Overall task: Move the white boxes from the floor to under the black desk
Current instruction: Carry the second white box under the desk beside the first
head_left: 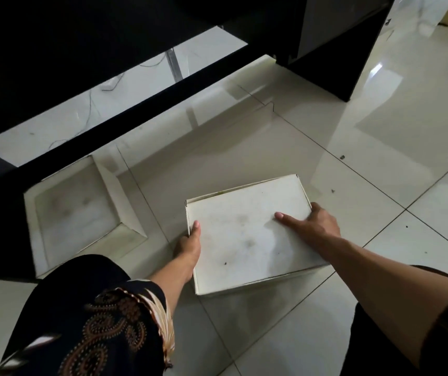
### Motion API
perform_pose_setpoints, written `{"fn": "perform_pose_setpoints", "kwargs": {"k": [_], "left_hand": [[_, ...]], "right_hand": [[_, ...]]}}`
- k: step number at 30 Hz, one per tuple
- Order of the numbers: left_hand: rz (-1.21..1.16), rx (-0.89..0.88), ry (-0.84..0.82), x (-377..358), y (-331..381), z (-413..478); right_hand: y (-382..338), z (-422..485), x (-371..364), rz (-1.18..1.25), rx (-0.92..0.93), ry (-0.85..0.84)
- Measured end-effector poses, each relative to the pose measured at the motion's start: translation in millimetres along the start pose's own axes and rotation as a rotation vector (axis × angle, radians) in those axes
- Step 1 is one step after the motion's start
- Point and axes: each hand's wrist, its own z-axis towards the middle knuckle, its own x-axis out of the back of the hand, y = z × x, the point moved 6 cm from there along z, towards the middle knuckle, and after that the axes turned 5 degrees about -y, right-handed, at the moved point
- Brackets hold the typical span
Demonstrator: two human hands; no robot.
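1. Grip first: the left hand [189, 246] clasps the near-left edge of the flat white cardboard box [250, 234], thumb lying over the lid rim and the other fingers hidden down the side. The right hand [313, 221] is spread on the far-right part of the lid, forefinger stretched flat across the top and the rest curled over the right edge. Both hands are pressed to the box rather than pinching it.

2. Position: the box lies on the glossy pale tiled floor [380, 164], near the person and well apart from the black desk [54, 63], whose low front rail crosses the scene on the left and far side.

3. A second white box [81, 213] already sits on the left, partly under the desk edge, so the free space appears to be to the right of it, toward the black desk leg [334, 55].

4. My judgement: either slide or lift should work. If sliding, keep both palms low and push evenly so the box does not swing round on the smooth tiles.

5. If lifting, get fingers under both short sides first; the lid looks like thin card and may flex under a one-sided pull.

6. Aim it square to the rail, beside the other box without knocking into it.

7. Mind the thin dark cables [90, 104] lying farther back.
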Motion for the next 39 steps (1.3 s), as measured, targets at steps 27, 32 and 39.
{"fn": "perform_pose_setpoints", "kwargs": {"k": [27,32,39], "left_hand": [[1.420,-0.714,-0.074,-49.9,111.8,3.2],[1.430,-0.696,-0.124,-47.4,113.6,2.1],[1.352,-0.623,-0.107,-31.6,108.5,8.0]], "right_hand": [[17.2,-100.4,-65.2,0.671,-0.755,0.292],[-1.0,-96.3,-86.1,0.732,-0.747,0.204],[-15.9,-53.2,-58.2,0.626,-0.568,0.268]]}}
